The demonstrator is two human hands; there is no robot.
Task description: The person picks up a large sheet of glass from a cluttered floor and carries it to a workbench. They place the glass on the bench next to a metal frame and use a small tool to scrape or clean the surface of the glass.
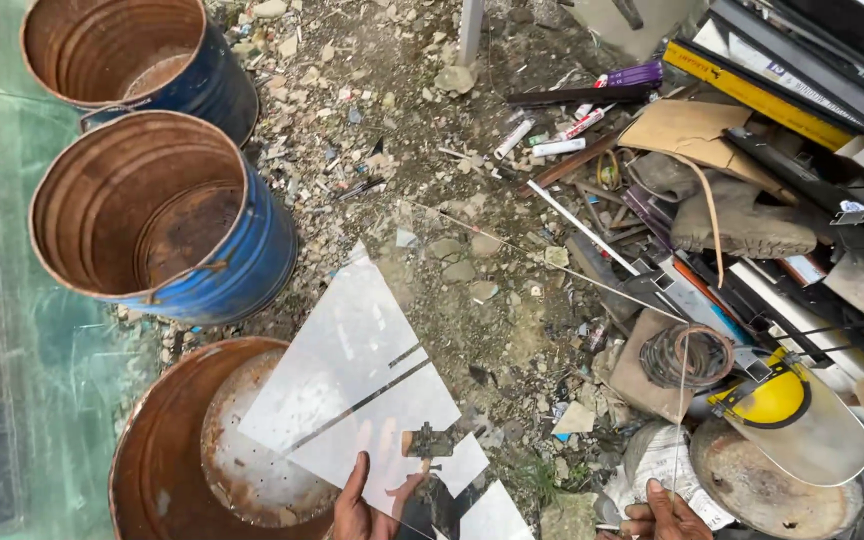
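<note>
Glass pane (352, 390), clear and angular, held tilted over rusty open drum (167, 450) at lower left; left hand (362, 505) grips its lower edge, fingers pinched on the sheet together with a small glass cutter (430, 443). Right hand (664, 510) pinches a thin glass strip (681, 420), upright, above rubble-strewn ground (432, 130). Two blue drums (252, 250) stand beyond; yellow face shield (787, 410) lies right
</note>
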